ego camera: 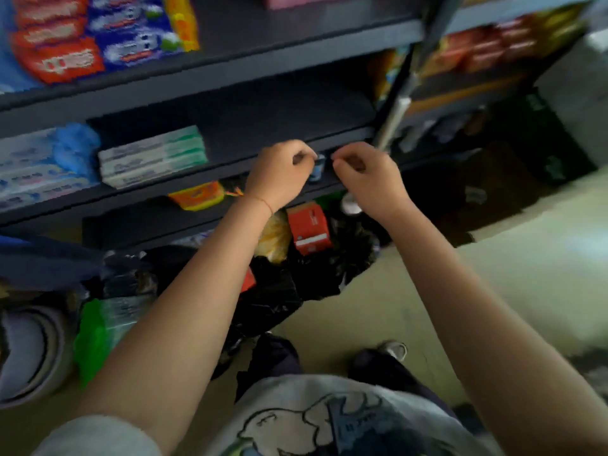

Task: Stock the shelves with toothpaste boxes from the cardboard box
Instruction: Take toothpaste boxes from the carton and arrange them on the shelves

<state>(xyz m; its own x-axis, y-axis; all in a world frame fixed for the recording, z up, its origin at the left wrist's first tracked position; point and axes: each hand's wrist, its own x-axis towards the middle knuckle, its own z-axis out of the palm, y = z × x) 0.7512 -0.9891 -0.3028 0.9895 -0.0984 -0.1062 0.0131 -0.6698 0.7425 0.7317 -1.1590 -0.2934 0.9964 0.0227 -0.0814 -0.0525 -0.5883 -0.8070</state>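
Observation:
The view is blurred. My left hand [279, 172] and my right hand [365, 176] are raised side by side at the front edge of the middle dark shelf [230, 172]. Between them sits a small blue and white toothpaste box [318, 166], seen end-on. My left hand's curled fingers pinch its left side, and my right hand's curled fingertips meet its right side. White and green toothpaste boxes [153, 156] lie stacked further left on the same shelf. Red and blue toothpaste boxes [98, 37] fill the shelf above. No cardboard box is recognisable.
A red carton [309, 230], a yellow packet [274, 235] and black plastic bags [289, 284] lie on the floor under the shelves. A green packet [95, 330] and a round pale container [29, 353] sit at lower left. A metal upright [394, 116] divides the shelving.

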